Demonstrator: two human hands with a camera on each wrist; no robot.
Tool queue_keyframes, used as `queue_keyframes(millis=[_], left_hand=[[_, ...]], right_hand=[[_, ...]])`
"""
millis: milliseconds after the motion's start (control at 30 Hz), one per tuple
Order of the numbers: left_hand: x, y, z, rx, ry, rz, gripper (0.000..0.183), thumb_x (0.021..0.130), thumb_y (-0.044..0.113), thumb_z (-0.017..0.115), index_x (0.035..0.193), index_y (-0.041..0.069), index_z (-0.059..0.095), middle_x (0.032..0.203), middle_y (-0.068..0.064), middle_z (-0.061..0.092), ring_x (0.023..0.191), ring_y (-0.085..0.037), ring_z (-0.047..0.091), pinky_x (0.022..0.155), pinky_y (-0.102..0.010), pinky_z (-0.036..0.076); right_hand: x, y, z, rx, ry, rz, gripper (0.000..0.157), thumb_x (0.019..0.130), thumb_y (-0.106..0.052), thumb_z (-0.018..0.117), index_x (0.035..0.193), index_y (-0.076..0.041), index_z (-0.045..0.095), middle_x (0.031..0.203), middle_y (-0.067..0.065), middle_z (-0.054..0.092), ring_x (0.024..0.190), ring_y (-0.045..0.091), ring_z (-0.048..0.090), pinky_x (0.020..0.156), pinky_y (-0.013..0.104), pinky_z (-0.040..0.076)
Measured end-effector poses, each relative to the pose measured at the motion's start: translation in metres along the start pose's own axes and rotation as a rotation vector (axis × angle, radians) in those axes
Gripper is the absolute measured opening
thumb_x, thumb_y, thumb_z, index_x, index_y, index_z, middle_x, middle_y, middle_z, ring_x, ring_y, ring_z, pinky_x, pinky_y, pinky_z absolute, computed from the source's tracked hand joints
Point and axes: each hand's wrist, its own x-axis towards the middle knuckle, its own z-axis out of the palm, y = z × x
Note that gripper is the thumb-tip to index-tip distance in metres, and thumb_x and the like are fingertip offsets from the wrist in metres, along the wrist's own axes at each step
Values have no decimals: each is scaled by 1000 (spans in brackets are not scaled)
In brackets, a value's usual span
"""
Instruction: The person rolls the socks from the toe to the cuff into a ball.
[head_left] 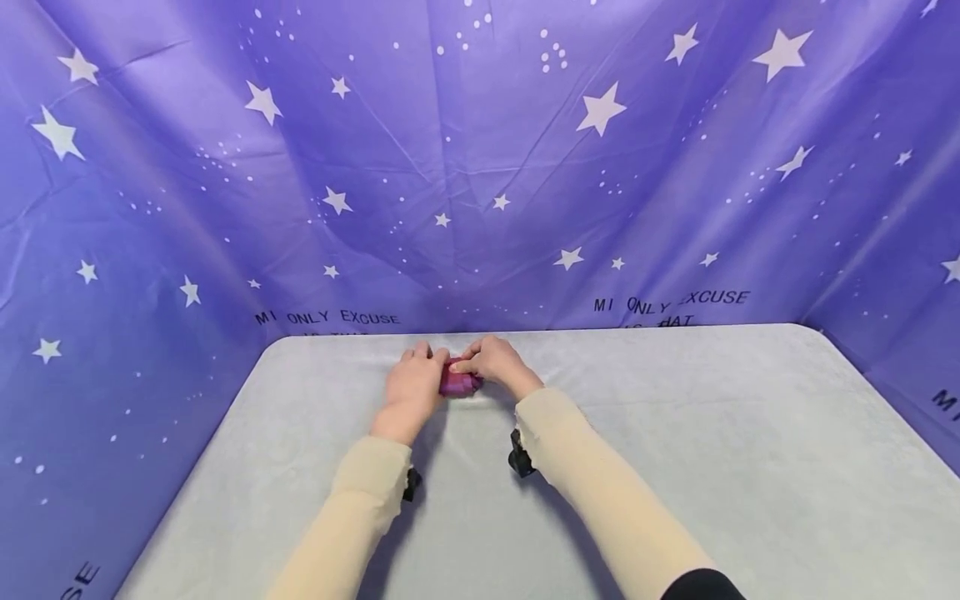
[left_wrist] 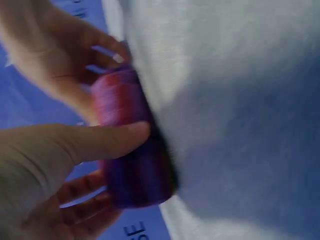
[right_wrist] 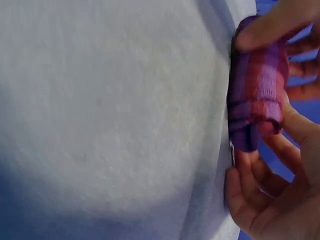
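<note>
Cream left sleeve [head_left: 345, 504] comes closest to the camera, rising from the bottom edge at between seven and eight o'clock from the rolled knit bundle [head_left: 459, 386]. At ten o'clock from the bundle, black lettering [head_left: 327, 317] reads "MI ONLY EXCUSE" on the purple backdrop [head_left: 450, 167], which is printed with white stars and dots. A small black device [head_left: 411, 484] sits on the inner side of the left cuff, at seven o'clock.

The left hand [head_left: 415, 383] is at nine o'clock and grips the bundle: in its wrist view the thumb lies across the roll, with the other fingers on the opposite side. The bundle itself, striped in purple and pinkish red, is on the far part of the table [head_left: 465, 517], just short of twelve o'clock's edge; the table's cover is pale grey. Folded layers show at the roll's right end.

The right hand [head_left: 497, 364], just past two o'clock, holds that end, thumb against its side and fingers curled about it. Another black device [head_left: 521, 455] is under the right wrist, between four and five o'clock. The cream right sleeve [head_left: 611, 492] slants away toward four o'clock, meeting black fabric [head_left: 701, 586] at the bottom edge.
</note>
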Motion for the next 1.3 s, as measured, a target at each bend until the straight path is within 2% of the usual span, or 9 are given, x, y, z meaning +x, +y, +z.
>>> queue_keyframes(millis=[133,267,633,733,833,933,1033,1167,1300], left_hand=[[8,7,8,82,54,-32,45,81,7,74,122,14,56,119,-16,55,111,-35,56,83,-48,57],[14,9,10,94,37,-56,48,82,8,73,127,15,55,124,-17,54,114,-35,55,84,-49,56],[14,7,19,-7,89,-101,61,73,29,86,124,11,56,121,-12,56,114,-33,56,91,-47,51],[9,6,17,-195,123,-145,56,74,31,84,119,11,58,116,-9,59,108,-30,60,90,-45,52],[3,11,10,-529,149,-159,49,77,29,79,117,10,59,115,-10,64,101,-28,63,87,-44,54],[-5,22,1,-886,123,-139,44,81,24,74,119,8,59,117,-15,66,100,-29,64,87,-42,56],[-15,34,-6,-1143,66,-117,43,85,20,70,122,4,57,121,-19,65,104,-29,65,89,-38,56],[-28,49,-9,-1343,-26,-105,46,89,14,66,131,1,53,128,-21,63,111,-26,64,93,-33,54],[-39,60,-8,-1438,-99,-88,51,91,14,66,137,4,49,132,-21,63,112,-22,65,93,-32,55]], right_hand=[[-6,-1,-5,-5,38,-97,31,88,-34,74,106,-9,77,108,9,76,105,26,67,94,38,51],[-17,2,-14,57,50,-141,29,91,-27,71,110,-6,74,107,11,75,101,26,68,95,40,52],[-53,26,-42,189,30,-218,22,93,-18,67,107,-1,72,101,13,74,87,19,67,84,32,54],[-63,32,-46,211,14,-227,25,94,-18,66,110,-1,71,104,14,74,90,23,69,81,31,56],[-72,37,-52,250,34,-232,25,94,-19,66,112,-2,71,106,15,74,91,26,70,78,29,56],[-84,42,-59,315,77,-254,28,94,-18,67,115,0,68,109,18,72,87,24,69,75,27,57],[-99,43,-66,409,104,-291,29,94,-15,67,117,3,66,110,21,70,84,17,67,73,25,56],[-119,43,-72,496,104,-327,23,94,-11,66,112,4,66,105,21,69,80,11,62,71,21,54],[-133,46,-74,474,142,-339,17,92,-10,69,104,2,67,98,16,70,80,6,62,73,20,53]])
